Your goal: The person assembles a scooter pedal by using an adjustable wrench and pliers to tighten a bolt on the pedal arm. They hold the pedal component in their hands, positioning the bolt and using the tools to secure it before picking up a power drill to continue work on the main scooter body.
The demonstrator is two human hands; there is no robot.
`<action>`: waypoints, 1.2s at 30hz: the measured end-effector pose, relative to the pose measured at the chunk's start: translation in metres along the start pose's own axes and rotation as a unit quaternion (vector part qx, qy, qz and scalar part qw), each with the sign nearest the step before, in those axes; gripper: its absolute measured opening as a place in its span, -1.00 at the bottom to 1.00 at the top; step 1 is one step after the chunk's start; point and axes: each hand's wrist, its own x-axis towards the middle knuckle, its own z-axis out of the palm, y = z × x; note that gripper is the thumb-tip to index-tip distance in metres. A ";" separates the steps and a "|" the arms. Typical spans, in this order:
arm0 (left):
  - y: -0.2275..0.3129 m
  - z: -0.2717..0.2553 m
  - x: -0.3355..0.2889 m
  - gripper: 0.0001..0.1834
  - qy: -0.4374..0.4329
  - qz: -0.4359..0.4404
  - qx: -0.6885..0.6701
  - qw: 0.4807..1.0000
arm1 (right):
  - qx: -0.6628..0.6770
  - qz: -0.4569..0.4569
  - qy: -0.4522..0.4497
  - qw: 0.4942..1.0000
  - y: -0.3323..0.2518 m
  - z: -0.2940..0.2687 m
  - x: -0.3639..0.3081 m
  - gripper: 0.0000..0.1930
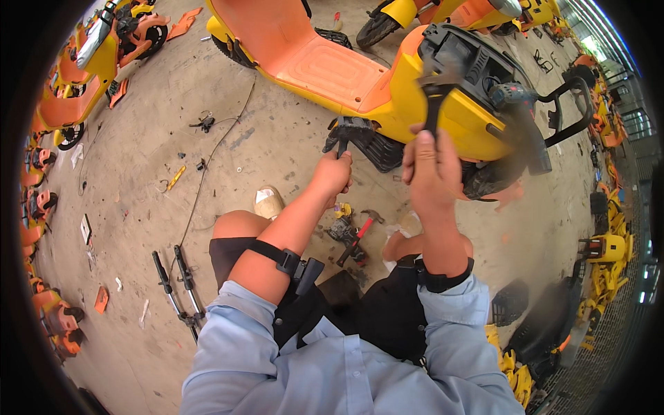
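Currently, right hand point(434, 162): gripping a long black-handled tool point(434, 114) low down, probably for leverage; head blurred.
Left hand point(333, 173): closed round a short dark bar point(342, 146), apparently steadying it at the orange-and-yellow plastic-panelled scooter point(325, 75) ahead; contact unclear.
Red-and-black hammer point(359, 234): on tan concrete floor point(145, 228) nearby, presumably for reach.

smooth plastic side panel point(477, 131), matt embossed plastic footboard point(332, 75), rough concrete floor point(149, 232), cloth shirt point(356, 373), shiny metal tubes point(194, 302)

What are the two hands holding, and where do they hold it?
The right hand grips a dark tool by its handle, its blurred head up. The left hand holds a dark rod by the part hidden in its fist.
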 end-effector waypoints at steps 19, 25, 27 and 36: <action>0.009 0.001 -0.003 -0.72 -0.016 0.056 0.017 0.998 | -0.006 0.185 -0.052 0.981 0.084 -0.005 0.007 -0.75; 0.008 -0.004 -0.003 -0.72 0.005 0.056 0.019 0.998 | -0.041 0.168 -0.090 0.981 0.084 0.000 0.000 -0.75; 0.009 -0.003 -0.005 -0.72 0.001 0.065 0.017 0.998 | -0.044 0.165 -0.091 0.981 0.084 0.002 -0.001 -0.75; 0.006 -0.004 -0.007 -0.68 0.053 0.105 0.094 0.989 | -0.076 0.150 -0.115 0.979 0.105 0.002 -0.004 -0.77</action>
